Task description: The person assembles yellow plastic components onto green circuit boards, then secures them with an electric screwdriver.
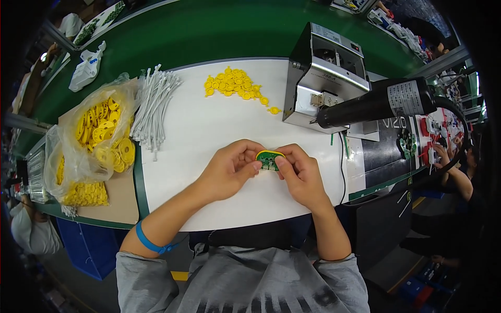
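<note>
Between my two hands, above the white work surface [193, 117], is a small green circuit board [269, 161] with a yellow rounded edge along its far side. My left hand [229, 169] pinches its left end between thumb and fingers. At the other end, my right hand [303, 175] grips it with the thumb on its near face. The fingertips cover both ends of the board. Beyond my hands lies a loose pile of small yellow plastic parts [232, 82], a few strayed toward the right.
A metal box-shaped machine [326, 78] stands at the back right, a black electric screwdriver [376, 104] in front of it. White cable lengths [155, 107] lie bundled at left beside a clear bag [78, 141] of yellow discs. Further right, another person's arm [453, 169] reaches over red-and-white parts.
</note>
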### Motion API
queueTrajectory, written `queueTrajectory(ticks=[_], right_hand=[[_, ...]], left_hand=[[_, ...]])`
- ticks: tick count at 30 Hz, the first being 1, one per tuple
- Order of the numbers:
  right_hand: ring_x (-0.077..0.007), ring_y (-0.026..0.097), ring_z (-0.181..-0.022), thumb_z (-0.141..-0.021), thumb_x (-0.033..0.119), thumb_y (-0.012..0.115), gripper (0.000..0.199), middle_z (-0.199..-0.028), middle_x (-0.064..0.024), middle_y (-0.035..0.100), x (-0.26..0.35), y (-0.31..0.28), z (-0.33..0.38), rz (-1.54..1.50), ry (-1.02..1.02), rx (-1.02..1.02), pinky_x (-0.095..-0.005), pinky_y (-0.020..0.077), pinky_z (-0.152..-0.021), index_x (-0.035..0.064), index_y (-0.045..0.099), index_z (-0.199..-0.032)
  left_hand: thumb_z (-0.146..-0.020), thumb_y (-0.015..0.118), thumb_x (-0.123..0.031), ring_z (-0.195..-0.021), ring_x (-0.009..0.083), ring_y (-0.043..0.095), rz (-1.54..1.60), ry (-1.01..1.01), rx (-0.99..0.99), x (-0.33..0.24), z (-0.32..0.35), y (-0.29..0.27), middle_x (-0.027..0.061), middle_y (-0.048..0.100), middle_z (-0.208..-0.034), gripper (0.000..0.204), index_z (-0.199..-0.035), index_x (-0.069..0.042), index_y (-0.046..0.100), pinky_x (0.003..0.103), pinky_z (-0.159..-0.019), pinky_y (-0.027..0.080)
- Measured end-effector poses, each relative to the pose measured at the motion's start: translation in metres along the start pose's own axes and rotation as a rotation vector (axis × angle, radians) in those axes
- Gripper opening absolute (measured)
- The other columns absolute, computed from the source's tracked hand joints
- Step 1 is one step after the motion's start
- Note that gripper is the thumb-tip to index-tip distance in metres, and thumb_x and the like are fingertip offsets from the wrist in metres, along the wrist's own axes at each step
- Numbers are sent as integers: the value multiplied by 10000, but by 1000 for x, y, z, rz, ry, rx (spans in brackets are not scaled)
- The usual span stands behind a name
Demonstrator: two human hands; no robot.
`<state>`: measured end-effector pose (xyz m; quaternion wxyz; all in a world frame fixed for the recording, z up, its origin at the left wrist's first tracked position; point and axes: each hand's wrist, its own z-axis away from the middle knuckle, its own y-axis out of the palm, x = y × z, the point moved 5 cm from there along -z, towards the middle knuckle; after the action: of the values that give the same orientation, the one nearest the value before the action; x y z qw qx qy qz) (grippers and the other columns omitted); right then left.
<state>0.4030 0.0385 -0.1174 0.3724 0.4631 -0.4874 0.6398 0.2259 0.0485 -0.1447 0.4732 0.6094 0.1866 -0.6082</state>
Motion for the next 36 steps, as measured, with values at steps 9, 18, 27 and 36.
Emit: queueTrajectory(ticks=[9, 18, 27, 36], right_hand=[[-282, 718, -671, -958, 74, 651, 121, -782, -160, 708, 47, -37, 2, 505, -257, -245, -342, 518, -589, -15, 684, -1033], [-228, 668, -1063, -948, 104, 679, 638, -1196, -181, 651, 106, -119, -30, -382, -603, -372, -336, 520, -948, -62, 354, -1471], [-157, 631, -604, -892, 91, 687, 279, -710, -65, 624, 146, -134, -44, -624, -575, -311, -303, 524, -582, -8, 533, -1103], [-130, 619, -566, -934, 49, 698, 340, -723, -55, 626, 161, -119, -55, -73, -617, -751, -268, 491, -552, -45, 544, -1223]], left_hand=[[-789, 828, -62, -1059, 307, 648, -972, 555, -162, -29, 1, 22, 130, 690, -1157, 314, -1072, -15, 701, 374, -907, 549], [-792, 820, -88, -1132, 306, 603, -1028, 515, -170, -56, -13, 46, 91, 713, -1252, 232, -987, 14, 746, 377, -957, 524], [-820, 809, -154, -1089, 257, 606, -1037, 588, -178, -56, -44, 60, 42, 747, -1194, 255, -1031, -18, 763, 369, -949, 513], [-806, 816, -160, -1042, 233, 601, -1035, 582, -192, -56, -52, 60, 13, 756, -1172, 238, -1003, -34, 771, 369, -921, 491]])
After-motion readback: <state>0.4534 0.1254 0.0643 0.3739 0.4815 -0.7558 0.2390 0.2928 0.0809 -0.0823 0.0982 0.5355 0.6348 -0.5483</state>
